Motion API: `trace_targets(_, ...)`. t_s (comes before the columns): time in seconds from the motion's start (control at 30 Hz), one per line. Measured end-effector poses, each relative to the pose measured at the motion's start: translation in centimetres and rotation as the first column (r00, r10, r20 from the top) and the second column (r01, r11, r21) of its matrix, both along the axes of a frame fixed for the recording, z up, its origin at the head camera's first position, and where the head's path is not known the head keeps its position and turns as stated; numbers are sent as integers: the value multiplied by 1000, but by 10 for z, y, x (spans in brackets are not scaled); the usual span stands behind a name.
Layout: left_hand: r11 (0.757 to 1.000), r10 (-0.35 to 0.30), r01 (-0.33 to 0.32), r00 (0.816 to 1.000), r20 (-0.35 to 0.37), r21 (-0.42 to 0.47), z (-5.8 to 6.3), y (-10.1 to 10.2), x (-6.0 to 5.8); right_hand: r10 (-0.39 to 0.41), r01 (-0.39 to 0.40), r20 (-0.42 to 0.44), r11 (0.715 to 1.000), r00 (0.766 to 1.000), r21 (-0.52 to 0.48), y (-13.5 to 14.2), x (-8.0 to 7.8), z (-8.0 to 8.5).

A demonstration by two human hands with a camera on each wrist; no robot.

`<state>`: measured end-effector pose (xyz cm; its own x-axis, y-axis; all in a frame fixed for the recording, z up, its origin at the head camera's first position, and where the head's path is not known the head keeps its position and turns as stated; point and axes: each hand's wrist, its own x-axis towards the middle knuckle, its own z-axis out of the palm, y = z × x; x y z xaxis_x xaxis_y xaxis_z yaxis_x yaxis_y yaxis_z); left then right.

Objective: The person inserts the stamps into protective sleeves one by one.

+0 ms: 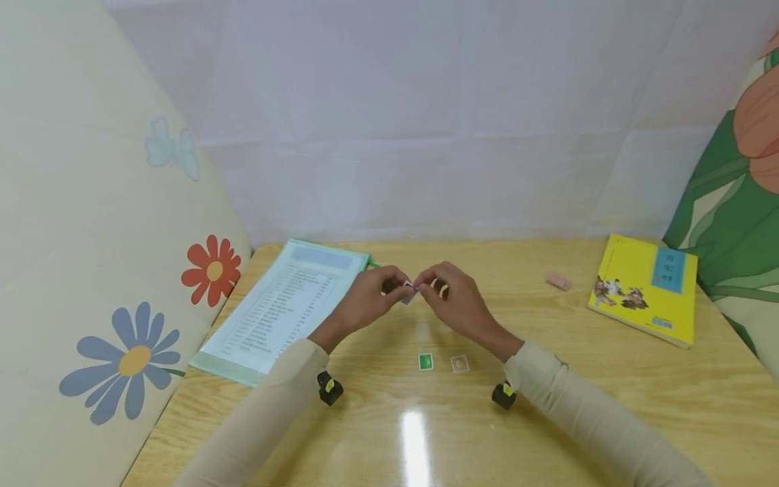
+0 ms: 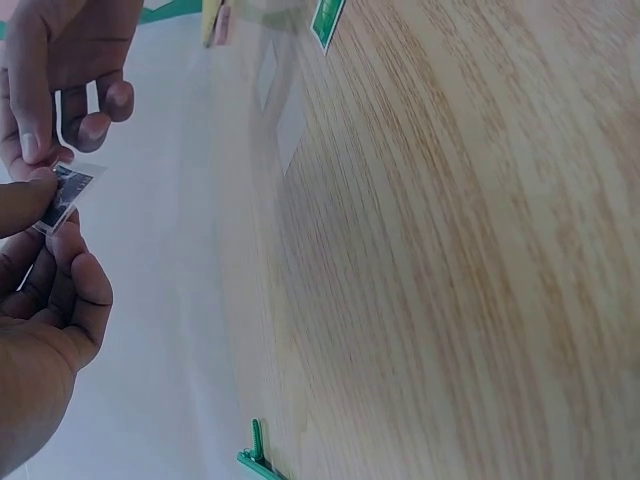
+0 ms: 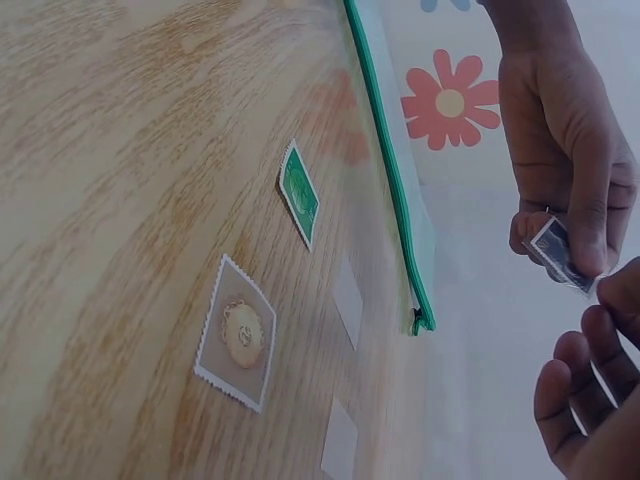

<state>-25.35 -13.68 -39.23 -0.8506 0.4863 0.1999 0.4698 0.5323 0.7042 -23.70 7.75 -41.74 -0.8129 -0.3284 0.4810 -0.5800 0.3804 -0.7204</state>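
Observation:
My left hand [image 1: 370, 297] pinches a small dark stamp in a clear sleeve [image 2: 70, 190] between thumb and fingers, held up above the table. At the sleeve's other end, my right hand [image 1: 453, 297] pinches the edge with its fingertips; its remaining fingers are loosely bent. In the right wrist view the clear margin of the sleeve [image 3: 563, 257] shows around the dark picture. Below the hands lie a green stamp [image 1: 425, 362] and, to its right, a brownish stamp [image 1: 460, 364] with a round pale motif and toothed edges.
Two pale rectangular patches [image 3: 347, 300] show on the wooden table [image 1: 517, 446] beyond the stamps. A zip document pouch [image 1: 280, 304] with a printed sheet lies left. Toward the right are a pink eraser-like block [image 1: 558, 281] and a yellow book [image 1: 645, 291]. White cloth [image 1: 426, 135] hangs behind.

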Motion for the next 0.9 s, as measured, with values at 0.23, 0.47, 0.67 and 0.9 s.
trace_targets(0.23, 1000, -8, 8, 1000, -8, -14, -1, 0, 0, 19, -19, 23, 1000, 1000, 17, 0, -1, 1)
trace_targets(0.47, 999, -44, 44, 999, 1, 6, -1, 2, 1, 58, -59, 79, 998, 995, 3, 0, 0, 3)
trace_targets(0.67, 998, -52, 53, 999, -14, 20, -2, 1, 2, 79, -79, 114, 997, 990, 0, -2, 1, 4)
trace_targets(0.9, 998, -24, 26, 999, 25, -56, -4, -2, 2, 74, -81, 130, 996, 989, 46, -3, -1, 1)
